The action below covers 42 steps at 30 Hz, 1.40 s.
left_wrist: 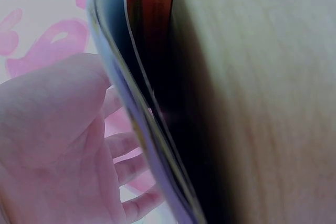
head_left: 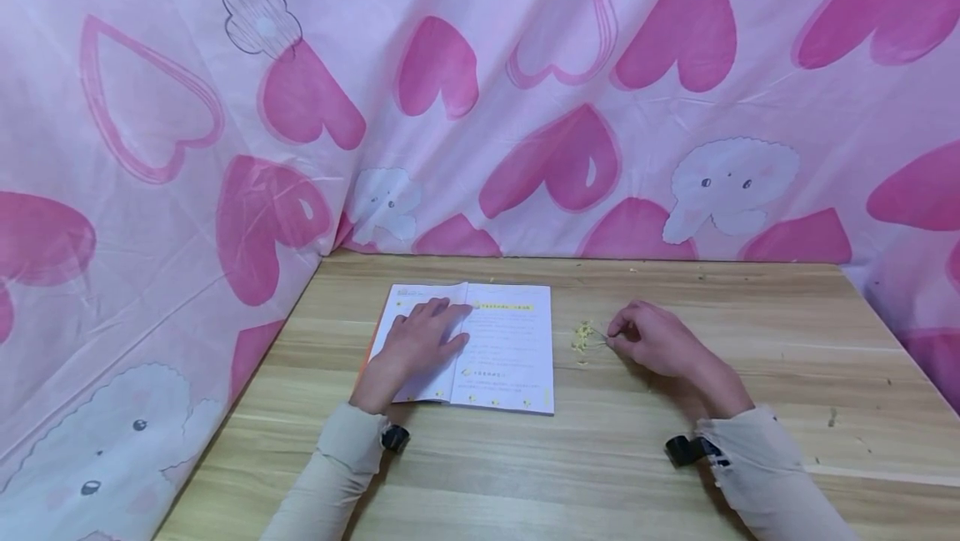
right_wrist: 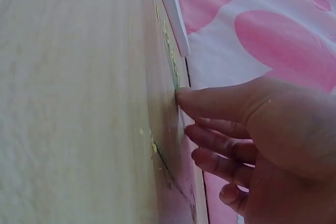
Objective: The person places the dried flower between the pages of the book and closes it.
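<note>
An open book point(head_left: 510, 349) with white printed pages lies on the wooden table, and my left hand point(head_left: 420, 337) rests on its left page with fingers spread toward the fold. In the left wrist view the curved page edges point(left_wrist: 131, 103) stand beside the palm. To the right of the book, my right hand point(head_left: 656, 339) pinches the thin stem of a small yellow-flowered sprig point(head_left: 582, 335) between thumb and fingertips. The flower head points toward the book, close over the tabletop. The right wrist view shows the sprig point(right_wrist: 170, 51) beyond the thumb tip, other fingers loosely bent.
Small plant bits point(head_left: 832, 417) are scattered on the right part of the wooden table point(head_left: 570, 483). Another thin dark stem point(right_wrist: 170, 171) lies near my right hand. A pink heart-patterned cloth point(head_left: 540, 149) hangs behind the table and along its left side.
</note>
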{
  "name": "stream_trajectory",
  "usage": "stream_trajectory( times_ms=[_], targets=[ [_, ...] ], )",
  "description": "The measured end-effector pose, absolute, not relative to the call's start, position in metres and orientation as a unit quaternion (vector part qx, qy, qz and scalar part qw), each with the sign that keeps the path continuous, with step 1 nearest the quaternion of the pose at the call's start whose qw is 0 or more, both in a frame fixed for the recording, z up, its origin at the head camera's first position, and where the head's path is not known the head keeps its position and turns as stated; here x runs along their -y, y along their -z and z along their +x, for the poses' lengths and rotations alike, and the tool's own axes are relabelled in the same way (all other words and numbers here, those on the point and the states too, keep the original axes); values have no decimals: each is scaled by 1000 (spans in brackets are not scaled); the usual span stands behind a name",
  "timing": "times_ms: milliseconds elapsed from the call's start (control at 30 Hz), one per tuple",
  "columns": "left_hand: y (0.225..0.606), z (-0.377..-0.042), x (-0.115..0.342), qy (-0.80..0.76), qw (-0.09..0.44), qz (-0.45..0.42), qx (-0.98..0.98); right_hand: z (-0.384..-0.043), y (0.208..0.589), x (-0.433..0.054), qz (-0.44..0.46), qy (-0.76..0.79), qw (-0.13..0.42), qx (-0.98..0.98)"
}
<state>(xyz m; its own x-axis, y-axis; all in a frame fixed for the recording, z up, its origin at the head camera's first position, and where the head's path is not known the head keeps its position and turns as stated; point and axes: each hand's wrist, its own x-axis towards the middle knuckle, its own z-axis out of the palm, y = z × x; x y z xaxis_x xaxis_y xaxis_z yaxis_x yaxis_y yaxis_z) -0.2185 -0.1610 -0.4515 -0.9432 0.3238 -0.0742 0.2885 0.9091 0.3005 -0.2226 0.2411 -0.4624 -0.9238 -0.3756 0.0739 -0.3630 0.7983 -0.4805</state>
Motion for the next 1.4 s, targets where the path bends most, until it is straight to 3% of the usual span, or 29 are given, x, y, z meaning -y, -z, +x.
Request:
stream_trajectory(
  times_ms=[500, 867, 1400],
  targets=[
    [452, -217, 161, -150, 62, 162, -973, -220, 457, -235, -162, 229, 34, -959],
    [453, -219, 162, -142, 61, 156, -976, -217, 456, -234, -149, 253, 80, -953],
    [454, -220, 160, -139, 47, 151, -978, -219, 453, -235, -155, 325, 55, -931]
  ],
)
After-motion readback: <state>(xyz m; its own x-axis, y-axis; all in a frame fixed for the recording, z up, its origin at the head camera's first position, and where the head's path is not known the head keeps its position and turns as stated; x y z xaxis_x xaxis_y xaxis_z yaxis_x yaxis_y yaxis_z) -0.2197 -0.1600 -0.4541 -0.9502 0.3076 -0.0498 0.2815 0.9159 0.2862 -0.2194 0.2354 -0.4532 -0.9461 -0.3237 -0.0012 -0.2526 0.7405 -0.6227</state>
